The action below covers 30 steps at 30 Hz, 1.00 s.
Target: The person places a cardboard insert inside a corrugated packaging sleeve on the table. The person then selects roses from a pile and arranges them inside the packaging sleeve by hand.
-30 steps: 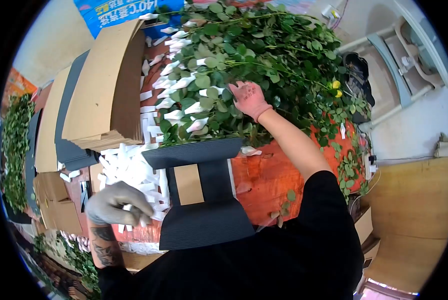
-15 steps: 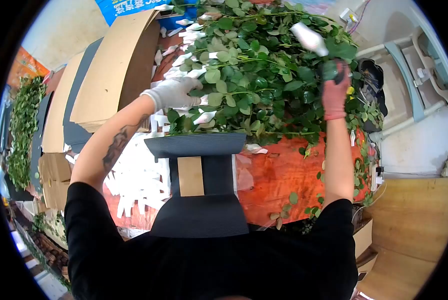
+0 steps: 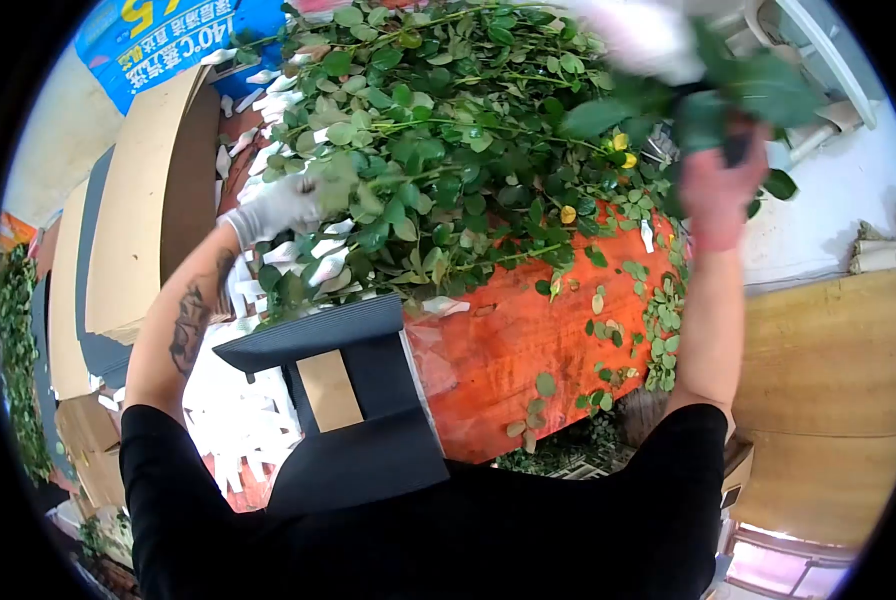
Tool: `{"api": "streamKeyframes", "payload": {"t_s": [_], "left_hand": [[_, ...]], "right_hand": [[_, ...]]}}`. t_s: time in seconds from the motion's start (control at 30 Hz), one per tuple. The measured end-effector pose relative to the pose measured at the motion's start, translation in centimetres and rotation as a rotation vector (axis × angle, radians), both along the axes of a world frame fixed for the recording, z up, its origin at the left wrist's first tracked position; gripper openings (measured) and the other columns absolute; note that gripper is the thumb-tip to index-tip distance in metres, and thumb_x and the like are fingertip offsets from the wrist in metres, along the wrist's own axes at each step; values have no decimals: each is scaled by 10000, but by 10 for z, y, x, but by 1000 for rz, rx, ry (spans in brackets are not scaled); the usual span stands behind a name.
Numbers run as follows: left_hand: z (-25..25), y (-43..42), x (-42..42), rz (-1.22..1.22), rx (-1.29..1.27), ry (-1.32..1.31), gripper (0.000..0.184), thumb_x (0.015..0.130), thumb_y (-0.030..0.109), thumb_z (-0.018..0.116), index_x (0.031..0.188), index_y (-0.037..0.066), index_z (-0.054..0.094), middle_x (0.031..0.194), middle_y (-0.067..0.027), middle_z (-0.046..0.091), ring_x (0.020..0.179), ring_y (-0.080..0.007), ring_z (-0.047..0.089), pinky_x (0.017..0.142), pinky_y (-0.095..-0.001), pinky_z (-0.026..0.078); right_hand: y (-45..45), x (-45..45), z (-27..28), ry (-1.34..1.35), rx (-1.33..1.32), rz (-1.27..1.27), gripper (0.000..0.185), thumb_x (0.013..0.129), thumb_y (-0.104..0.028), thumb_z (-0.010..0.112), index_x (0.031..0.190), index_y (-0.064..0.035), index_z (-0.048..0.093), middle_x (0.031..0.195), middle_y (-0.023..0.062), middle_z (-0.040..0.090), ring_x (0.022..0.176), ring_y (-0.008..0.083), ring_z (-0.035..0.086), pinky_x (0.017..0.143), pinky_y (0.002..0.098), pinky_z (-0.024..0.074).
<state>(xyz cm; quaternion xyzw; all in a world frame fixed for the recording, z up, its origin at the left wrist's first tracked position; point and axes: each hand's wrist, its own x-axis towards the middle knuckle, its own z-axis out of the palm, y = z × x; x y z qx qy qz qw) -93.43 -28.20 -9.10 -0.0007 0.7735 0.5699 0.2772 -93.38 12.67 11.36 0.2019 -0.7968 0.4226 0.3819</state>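
Observation:
My right hand (image 3: 718, 190), in a pink glove with dark patches, is raised at the upper right. Its fingers are wrapped round a leafy stem (image 3: 758, 90) with a white-sleeved bud (image 3: 648, 40), blurred by motion. My left hand (image 3: 280, 208), in a grey-white glove, reaches into the left edge of the leafy stem pile (image 3: 448, 130), among buds in white sleeves (image 3: 330, 266). Leaves and blur hide its fingertips. In front of me lies a black corrugated sheet (image 3: 368, 465), folded up at its far end, with a brown cardboard piece (image 3: 330, 390) on it.
Tall stacked brown cardboard (image 3: 143, 200) stands at the left, beside white strips (image 3: 238, 395). The red tabletop (image 3: 508, 340) carries loose leaves (image 3: 663, 320) at its right. A blue printed box (image 3: 173, 45) stands behind, and a pale chair frame (image 3: 838, 60) at the upper right.
My right hand has taken a stem from the pile and lifted it to the right. My left hand has moved from the white strips to the pile's left edge. The view has shifted.

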Motion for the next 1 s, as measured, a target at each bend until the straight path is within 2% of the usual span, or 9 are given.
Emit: {"api": "streamKeyframes", "payload": {"t_s": [0.17,0.27,0.33,0.43,0.5,0.57,0.63,0.77,1.0], "left_hand": [[37,-29,-6,-125,21,54,324,842,107,561,1139,-21,546,885,-56,614,769,-95,587,679,-225,488],[10,-44,-1,-627,-412,1131,220,875,123,540,1032,-5,626,959,-106,636,807,-180,633,734,-272,519],[16,-40,16,-203,25,-194,233,883,182,551,1027,19,637,1086,-141,608,997,-203,587,862,-304,476],[13,-28,41,-129,-65,65,411,891,327,563,1148,7,579,1117,-144,594,1033,-179,558,875,-300,468],[28,-21,45,-135,-35,110,549,888,474,525,1221,37,544,1121,-127,600,1000,-176,565,895,-301,458],[13,-42,23,-38,-162,286,544,893,490,519,1135,7,583,1057,-80,618,950,-180,581,862,-307,464],[14,-47,6,129,-351,551,425,903,378,521,1126,21,582,1020,-104,625,927,-198,596,836,-322,464],[3,-46,-32,105,-734,989,340,862,212,494,1171,92,568,1023,-145,616,941,-293,592,856,-372,455],[-1,12,-115,-180,-955,464,511,788,301,508,1283,179,484,1101,-194,607,993,-375,585,871,-432,451]], "right_hand": [[-95,-24,-139,-262,413,534,495,648,-135,603,1130,-51,531,1204,121,472,1176,269,388,1036,339,288],[-141,-30,-165,98,895,456,537,682,-283,571,1174,-75,518,1250,120,462,1239,282,363,1101,376,226],[-159,-40,-194,-14,873,550,607,749,-281,576,1301,-70,434,1283,100,443,1244,257,362,1065,357,277],[-159,-55,-218,116,1127,377,553,849,-327,462,1342,-86,391,1252,50,483,1213,188,396,1017,314,306],[-143,-74,-271,-774,160,1038,531,795,-307,537,1282,-112,449,1176,32,509,1113,176,462,955,316,352],[-129,-66,-268,-489,280,993,518,773,-302,564,1248,-116,471,1122,35,519,1069,178,492,928,327,378],[-120,-42,-225,188,1000,433,497,750,-304,594,1210,-144,495,1107,35,525,1049,182,499,929,334,376],[-103,-34,-229,8,979,412,475,714,-265,616,1161,-126,535,1076,45,554,993,219,530,881,338,416],[-113,-12,-231,-104,785,509,410,711,-290,579,1075,-100,572,984,58,592,921,224,574,829,321,435]]}}
